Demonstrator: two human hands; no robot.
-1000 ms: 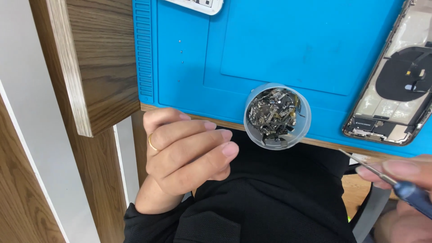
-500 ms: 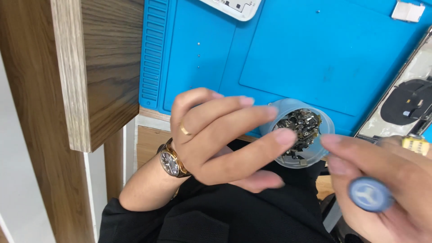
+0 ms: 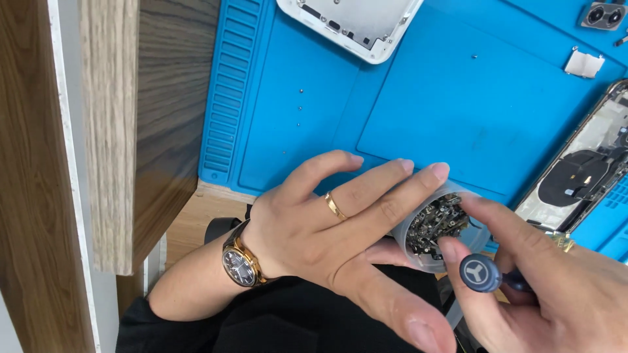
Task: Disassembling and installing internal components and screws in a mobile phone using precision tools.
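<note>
Translucent round plastic cup [image 3: 439, 230] of small metal parts: at near edge of blue silicone mat [image 3: 418, 111].
Left hand [image 3: 327, 229]: grip wrapped around cup, from cup's left.
Right hand [image 3: 549, 287]: grip clamped on blue-capped screwdriver [image 3: 481, 272], cap just below cup rim.
Nearer hand: left.

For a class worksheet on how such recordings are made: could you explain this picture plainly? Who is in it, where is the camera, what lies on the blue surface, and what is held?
There is no machine: a person works with bare hands, filmed by a camera on their head looking down. The left hand cups a small clear cup of tiny metal parts. The right hand holds a screwdriver. On the blue work mat lie an opened phone, a pale phone casing and loose small parts.
</note>
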